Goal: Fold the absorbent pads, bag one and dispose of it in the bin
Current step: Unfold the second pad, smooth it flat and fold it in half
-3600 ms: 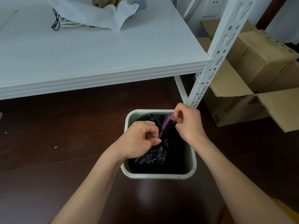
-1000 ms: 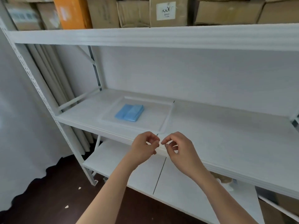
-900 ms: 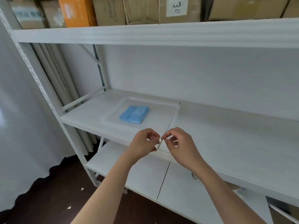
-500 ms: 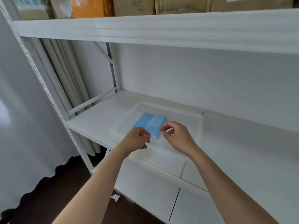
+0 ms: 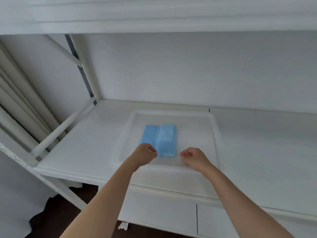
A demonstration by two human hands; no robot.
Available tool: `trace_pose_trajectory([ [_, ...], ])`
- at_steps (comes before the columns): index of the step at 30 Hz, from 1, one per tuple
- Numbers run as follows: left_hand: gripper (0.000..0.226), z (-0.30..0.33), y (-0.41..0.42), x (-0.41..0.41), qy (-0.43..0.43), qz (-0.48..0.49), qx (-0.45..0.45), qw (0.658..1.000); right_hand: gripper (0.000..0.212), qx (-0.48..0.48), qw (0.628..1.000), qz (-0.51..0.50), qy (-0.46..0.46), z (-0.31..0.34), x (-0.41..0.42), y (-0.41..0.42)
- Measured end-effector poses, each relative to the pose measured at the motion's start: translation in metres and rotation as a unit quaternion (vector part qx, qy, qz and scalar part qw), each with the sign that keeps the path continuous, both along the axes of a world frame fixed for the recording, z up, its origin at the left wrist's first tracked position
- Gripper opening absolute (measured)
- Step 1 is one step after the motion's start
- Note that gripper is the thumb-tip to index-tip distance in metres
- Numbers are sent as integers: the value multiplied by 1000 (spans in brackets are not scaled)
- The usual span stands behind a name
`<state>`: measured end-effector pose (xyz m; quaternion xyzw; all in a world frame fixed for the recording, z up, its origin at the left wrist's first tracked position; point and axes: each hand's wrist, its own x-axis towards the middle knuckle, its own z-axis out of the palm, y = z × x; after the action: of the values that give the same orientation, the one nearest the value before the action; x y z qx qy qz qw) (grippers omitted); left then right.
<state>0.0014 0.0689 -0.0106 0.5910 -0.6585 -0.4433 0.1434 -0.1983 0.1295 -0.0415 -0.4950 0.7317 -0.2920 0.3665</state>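
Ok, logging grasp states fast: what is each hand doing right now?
Left hand: fingers curled, holding nothing visible.
Right hand: fingers curled, holding nothing visible.

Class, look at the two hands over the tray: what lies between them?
In the head view, the near end of the blue pad and bare tray floor lie between the left hand and right hand.

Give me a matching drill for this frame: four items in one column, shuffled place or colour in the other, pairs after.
Column one:
1. blue pad
2. tray
3. left hand
4. right hand

Column two:
A. white, on the shelf
B. over the tray's near right part
C. inside the tray, folded
D. at the pad's near left corner

Pairs: 1-C, 2-A, 3-D, 4-B
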Motion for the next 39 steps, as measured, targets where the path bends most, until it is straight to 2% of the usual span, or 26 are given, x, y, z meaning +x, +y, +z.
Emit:
trace_pose_trajectory([
  [3,6,-15,-18,18,-7,-23,17,1000,12,16,1000,-5,2,-7,17,-3],
  [8,10,-38,-32,28,5,-25,30,999,22,28,999,-20,2,-10,27,7],
  [16,21,-46,-29,29,19,-26,58,998,21,142,988,-42,-46,3,26,4],
  [21,13,-44,-27,37,43,-41,105,993,44,219,965,-76,-122,3,27,-2],
  [23,10,-42,-28,39,51,-44,119,991,48,211,965,-82,-132,-1,27,-5],
  [26,12,-42,-25,39,74,-21,118,990,48,143,978,-100,-113,-8,30,-11],
  [29,15,-47,-22,32,129,91,78,984,39,56,991,-110,-43,-21,35,-11],
  [32,12,-52,-23,26,147,218,-5,965,26,7,991,-131,-22,-32,38,-6],
  [34,3,-55,-23,22,118,252,-62,959,22,5,989,-142,-37,-35,36,-6],
  [35,7,-57,-22,20,92,252,-83,960,21,5,988,-144,-50,-36,34,-7],
  [39,40,-65,-26,16,11,194,-100,976,20,-9,981,-176,-82,-41,32,-10],
])
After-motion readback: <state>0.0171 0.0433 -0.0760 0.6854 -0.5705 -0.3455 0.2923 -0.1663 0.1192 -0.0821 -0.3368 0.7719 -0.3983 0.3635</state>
